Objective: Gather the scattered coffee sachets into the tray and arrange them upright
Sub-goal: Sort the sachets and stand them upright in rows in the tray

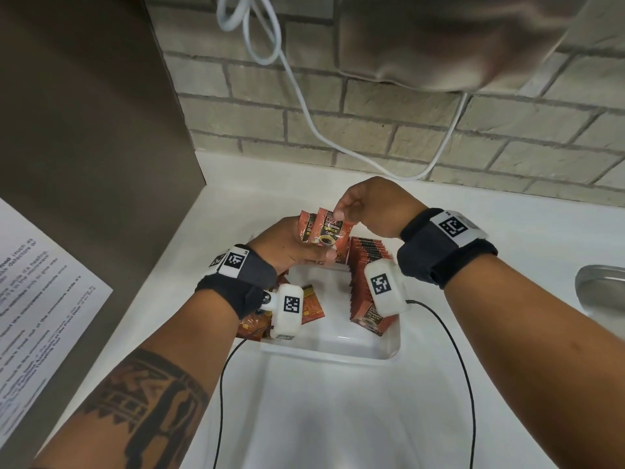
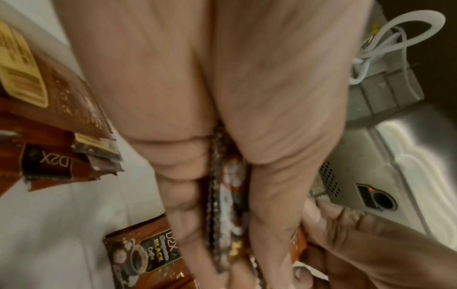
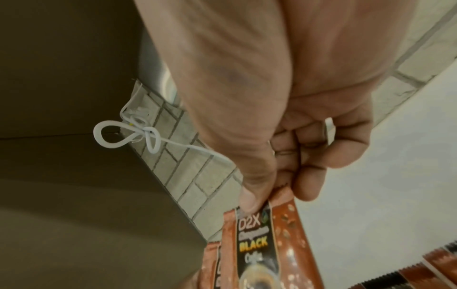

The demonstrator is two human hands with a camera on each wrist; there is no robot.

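Hands above white tray (image 1: 389, 346): left hand (image 1: 287, 245) grips coffee sachets (image 1: 309, 231); right hand (image 1: 368, 206) pinches front sachet (image 1: 333, 233) top.

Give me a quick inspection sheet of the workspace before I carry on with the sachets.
Surface: white countertop, bare where visible.
Job's things: white tray holds an upright row of sachets along its right side; loose sachets lie flat at its left; held sachets are above the tray.
Clutter: printed sheet at left.
Grippers: left hand grips the held sachets from below; right hand pinches the front one's top edge.
Cables: white cord hangs on the wall; black wrist-camera leads cross the counter.
Surroundings: brick wall, metal sink at right.
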